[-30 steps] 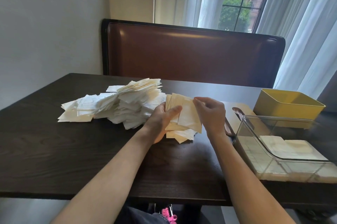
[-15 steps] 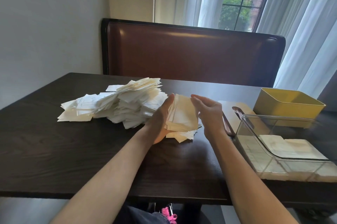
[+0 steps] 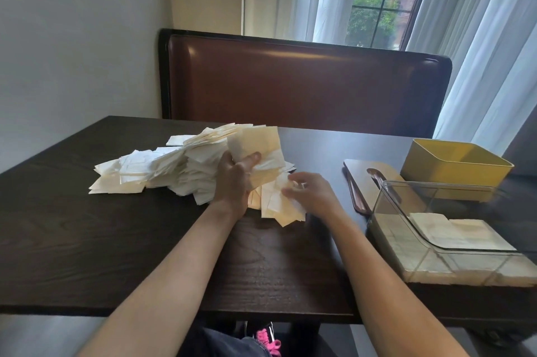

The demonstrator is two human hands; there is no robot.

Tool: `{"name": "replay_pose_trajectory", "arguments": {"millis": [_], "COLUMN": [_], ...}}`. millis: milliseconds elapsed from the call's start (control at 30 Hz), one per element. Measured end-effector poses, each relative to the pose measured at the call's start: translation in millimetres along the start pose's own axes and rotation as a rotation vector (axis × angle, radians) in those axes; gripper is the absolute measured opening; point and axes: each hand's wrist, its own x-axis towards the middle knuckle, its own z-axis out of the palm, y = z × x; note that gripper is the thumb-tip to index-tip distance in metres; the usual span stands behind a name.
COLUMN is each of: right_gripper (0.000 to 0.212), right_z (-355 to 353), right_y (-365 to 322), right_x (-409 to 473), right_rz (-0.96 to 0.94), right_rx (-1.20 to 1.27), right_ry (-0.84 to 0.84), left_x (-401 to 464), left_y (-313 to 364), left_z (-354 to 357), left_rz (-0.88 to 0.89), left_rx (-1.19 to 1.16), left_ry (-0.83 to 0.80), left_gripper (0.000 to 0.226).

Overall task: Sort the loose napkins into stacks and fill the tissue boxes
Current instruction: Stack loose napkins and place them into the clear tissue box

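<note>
Dark counter (image 3: 87, 240) by a window: my left hand (image 3: 235, 179) grips a raised napkin bundle (image 3: 255, 150) beside the loose pile (image 3: 162, 170). My right hand (image 3: 308, 194), nearer the clear tissue box (image 3: 453, 228), fingers fallen napkins (image 3: 279, 205); its grip is unclear.

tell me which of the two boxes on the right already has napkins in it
The clear box, nearest the person: folded napkins lie flat inside it. The yellow box behind it is opaque and shows no napkins.

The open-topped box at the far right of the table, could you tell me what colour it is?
Yellow box; the head view shows it.
</note>
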Motion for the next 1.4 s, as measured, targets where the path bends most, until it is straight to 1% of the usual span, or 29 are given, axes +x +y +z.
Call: {"name": "replay_pose_trajectory", "arguments": {"millis": [67,133,200,233,300,367,467,533,600,667,733,800,833,900,933,1000,1100,1200,1233,1333,1400], "right_gripper": [0.035,0.023,0.012,0.010,0.014,0.025,0.039,0.043,0.042,0.034,0.032,0.034,0.037,0.039,0.039,0.042,0.046,0.046,0.046,0.045,0.041], "right_z": [-0.8,-4.8,-9.4,-12.1,-18.4,-24.2,-28.8,-30.0,-32.0,-34.4,-35.7,-33.0,-31.1,-27.7,-26.0,-23.2,-20.8,-19.6,-19.9,-21.2,-20.6], "right_y": [-0.1,-2.6,-4.6,-6.1,-9.6,-12.7,-14.2,-11.4,-8.9,-10.7,-13.5,-15.2,-16.1,-17.9,-18.6,-18.1,-17.0,-15.5,-14.5,-13.7,-13.8], "right_x": [-0.5,-3.8,-7.0,-9.4,-13.9,-16.3,-16.0,-13.4,-13.5,-15.5,-17.8,-17.9,-17.4,-16.6,-16.5,-15.6,-14.6,-15.0,-14.8,-14.3,-13.5], "right_rz": [0.023,0.015,-0.018,-0.028,-0.030,-0.031,-0.021,-0.031,-0.082,-0.138,-0.175,-0.186,-0.173,-0.122,-0.104,-0.111,-0.149,-0.177,-0.191,-0.204,-0.209], "right_rx": [0.021,0.102,0.245,0.361,0.625,0.842,1.122,1.248,1.331,1.416,1.495,1.491,1.431,1.210,1.105,0.997,0.935,0.894,0.897,0.928,0.931], "right_ry": [0.033,0.096,0.143,0.154,0.141,0.125,0.131,0.121,0.049,-0.060,-0.124,-0.132,-0.101,0.007,0.057,0.112,0.123,0.117,0.115,0.126,0.175], "left_x": [0.2,0.3,1.1,1.8,1.6,1.8,1.6,1.1,0.0,-1.4,-2.3,-5.4,-8.1,-13.4,-14.6,-14.4,-14.6,-13.5,-13.8,-14.1,-13.5], "left_y": [0.2,-0.4,-1.9,-3.1,-3.0,-2.8,-2.5,-1.7,-0.3,0.5,-0.5,-1.8,-1.3,1.9,3.0,3.9,3.3,-1.4,-2.6,-4.5,-5.5], "left_z": [-0.1,-0.7,-1.5,-2.0,-2.4,-2.9,-1.7,-0.5,0.8,0.8,-0.1,1.8,3.8,8.7,10.3,11.4,10.1,7.1,6.9,6.1,5.3], "left_rz": [0.004,0.003,0.012,0.015,0.009,-0.003,-0.007,-0.011,-0.010,-0.006,-0.021,-0.101,-0.156,-0.262,-0.301,-0.341,-0.337,-0.271,-0.267,-0.258,-0.236], "left_rx": [-0.004,0.003,0.017,0.023,0.023,0.022,0.019,-0.005,-0.015,-0.011,0.026,0.073,0.078,0.061,0.048,0.023,0.051,0.202,0.224,0.222,0.240], "left_ry": [0.011,0.016,0.026,0.034,0.037,0.032,0.041,0.049,0.062,0.071,0.044,-0.035,-0.096,-0.223,-0.267,-0.313,-0.340,-0.419,-0.431,-0.451,-0.450], "left_gripper": [0.046,0.050,0.045,0.040,0.031,0.027,0.021,0.019,0.019,0.019,0.020,0.030,0.034,0.035,0.039,0.048,0.046,0.034,0.035,0.050,0.059]}}
